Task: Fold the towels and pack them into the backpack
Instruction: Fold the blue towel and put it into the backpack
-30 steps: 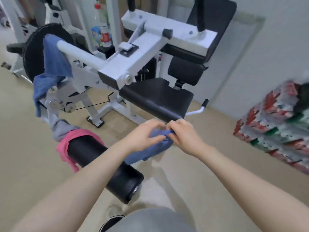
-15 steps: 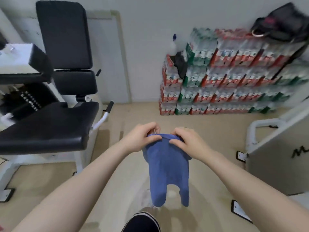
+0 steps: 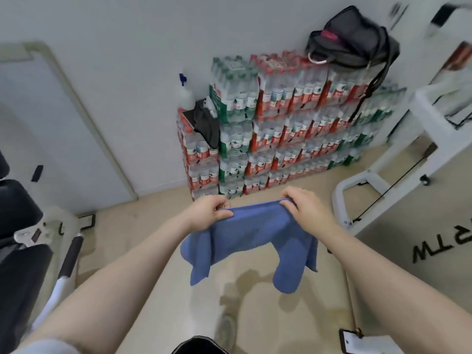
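Observation:
A blue towel [image 3: 251, 237] hangs in the air in front of me, its top edge stretched between both hands and its lower corners drooping. My left hand [image 3: 208, 209] pinches the top edge at the left. My right hand [image 3: 305, 208] pinches it at the right. A dark backpack [image 3: 353, 44] with a pink patch and a silver ring sits on top of the stacked water bottle packs at the back right, well beyond my hands; one strap dangles down the stack.
Shrink-wrapped packs of water bottles [image 3: 281, 131] are piled against the white wall. A dark cloth [image 3: 207, 123] lies on the lower left pile. A black padded gym seat [image 3: 18, 246] stands at the left, a white machine frame [image 3: 398, 175] at the right. Beige floor [image 3: 158, 251] lies below.
My view has swung right from the gym machine to the bottle stack and backpack. My hands have moved apart, spreading the towel's top edge wider.

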`<state>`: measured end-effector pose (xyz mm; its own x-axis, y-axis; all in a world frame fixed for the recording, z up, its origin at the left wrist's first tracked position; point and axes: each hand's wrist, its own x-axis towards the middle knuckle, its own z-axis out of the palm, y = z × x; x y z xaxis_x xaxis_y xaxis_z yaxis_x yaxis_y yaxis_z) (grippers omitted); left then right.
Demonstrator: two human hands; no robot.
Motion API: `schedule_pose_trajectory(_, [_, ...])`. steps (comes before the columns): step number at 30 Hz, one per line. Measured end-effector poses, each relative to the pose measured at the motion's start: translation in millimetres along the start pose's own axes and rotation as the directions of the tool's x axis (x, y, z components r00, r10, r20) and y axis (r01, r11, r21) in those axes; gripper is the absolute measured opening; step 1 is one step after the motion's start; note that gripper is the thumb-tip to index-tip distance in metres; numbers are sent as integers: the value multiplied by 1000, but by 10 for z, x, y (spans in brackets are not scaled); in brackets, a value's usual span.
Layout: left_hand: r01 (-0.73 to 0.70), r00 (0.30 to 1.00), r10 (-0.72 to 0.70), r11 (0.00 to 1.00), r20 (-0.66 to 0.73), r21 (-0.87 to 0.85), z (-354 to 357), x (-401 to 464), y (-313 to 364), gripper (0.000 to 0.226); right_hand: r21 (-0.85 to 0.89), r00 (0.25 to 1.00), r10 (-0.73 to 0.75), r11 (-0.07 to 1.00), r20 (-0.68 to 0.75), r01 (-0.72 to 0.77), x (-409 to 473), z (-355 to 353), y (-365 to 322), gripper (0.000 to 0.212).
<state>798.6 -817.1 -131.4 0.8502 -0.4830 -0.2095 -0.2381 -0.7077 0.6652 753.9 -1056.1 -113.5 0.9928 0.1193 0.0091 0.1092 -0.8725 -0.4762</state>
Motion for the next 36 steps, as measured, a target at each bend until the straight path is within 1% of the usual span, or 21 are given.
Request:
schedule_pose_trajectory(2, [19, 999, -20, 999, -33, -34, -142, 391, -66, 31, 19, 996, 44, 999, -75, -43, 322, -89, 150, 14])
schedule_pose_trajectory(4, [39, 995, -53, 988, -87, -150, -268, 730, -88, 30, 46, 988, 76, 996, -133, -70, 606, -180, 335, 14])
schedule_pose_trajectory(7, [52, 983, -104, 947, -150, -316, -443, 1235, -42, 23, 44, 983, 147, 989, -107, -143, 1030, -325, 659, 13])
schedule_pose_trajectory(9, [29, 964, -126, 926, -233, -377, -565, 1627, 21, 20, 35, 982, 162, 987, -92, -160, 1349, -438, 911, 17])
schedule_pose_trajectory(12, [-3, 913, -184, 889, -365, -457, -717, 2225, 142, 18, 12, 980, 161, 987, -115, -161, 1852, -643, 1323, 19])
schedule_pose_trajectory(13, [-15, 894, -203, 877, -399, -480, -753, 2416, 193, 17, -25, 980, 163, 986, -113, -167, 2033, -714, 1471, 19])
schedule_pose_trajectory(16, [-31, 822, -271, 856, -500, -515, -844, 3025, 353, 11, -207, 984, 151, 964, -94, -168, 2640, -946, 1941, 23])
schedule_pose_trajectory(18, [-36, 771, -345, 815, -535, -578, -928, 3407, 464, 10, -272, 982, 149, 946, -119, -176, 3049, -1117, 2244, 23])
schedule_pose_trajectory(20, [-52, 732, -380, 796, -565, -604, -1055, 3760, 541, 9, -269, 967, 179, 937, -178, -223, 3437, -1283, 2504, 22])
schedule_pose_trajectory(21, [-47, 717, -377, 813, -586, -580, -1129, 3930, 570, 9, -224, 954, 209, 940, -215, -256, 3634, -1363, 2602, 24])
schedule_pose_trajectory(22, [-27, 709, -355, 850, -610, -526, -1206, 4092, 570, 9, -137, 938, 245, 949, -244, -283, 3828, -1436, 2679, 26])
schedule_pose_trajectory(23, [14, 712, -315, 900, -627, -436, -1278, 4244, 561, 10, -17, 922, 279, 956, -267, -294, 4020, -1513, 2725, 28])
schedule_pose_trajectory(24, [70, 725, -262, 948, -637, -310, -1353, 4389, 542, 12, 109, 907, 316, 949, -279, -297, 4215, -1582, 2758, 28])
schedule_pose_trajectory(25, [125, 736, -213, 976, -642, -181, -1431, 4529, 516, 16, 215, 896, 349, 931, -276, -296, 4398, -1643, 2775, 28])
schedule_pose_trajectory(26, [174, 733, -187, 981, -654, -86, -1518, 4663, 485, 18, 293, 890, 374, 909, -263, -295, 4570, -1703, 2788, 27])
schedule_pose_trajectory(27, [218, 711, -181, 975, -680, -32, -1618, 4797, 456, 21, 350, 887, 390, 889, -246, -294, 4750, -1755, 2803, 27])
schedule_pose_trajectory(28, [260, 672, -185, 966, -717, -6, -1727, 4923, 440, 23, 391, 888, 397, 874, -231, -289, 4931, -1806, 2807, 25])
schedule_pose_trajectory(29, [298, 627, -189, 955, -756, 8, -1834, 5047, 417, 24, 402, 893, 386, 874, -231, -274, 5110, -1851, 2805, 24])
schedule_pose_trajectory(31, [343, 558, -167, 938, -813, 43, -2050, 5283, 364, 26, 334, 909, 306, 920, -281, -206, 5495, -1926, 2788, 23])
schedule_pose_trajectory(33, [363, 529, -109, 925, -842, 109, -2269, 5528, 278, 26, 224, 919, 206, 965, -337, -134, 5884, -1998, 2757, 24])
schedule_pose_trajectory(36, [399, 498, -44, 898, -866, 184, -2650, 5911, 90, 26, 138, 919, 95, 989, -384, -44, 6486, -2078, 2724, 24])
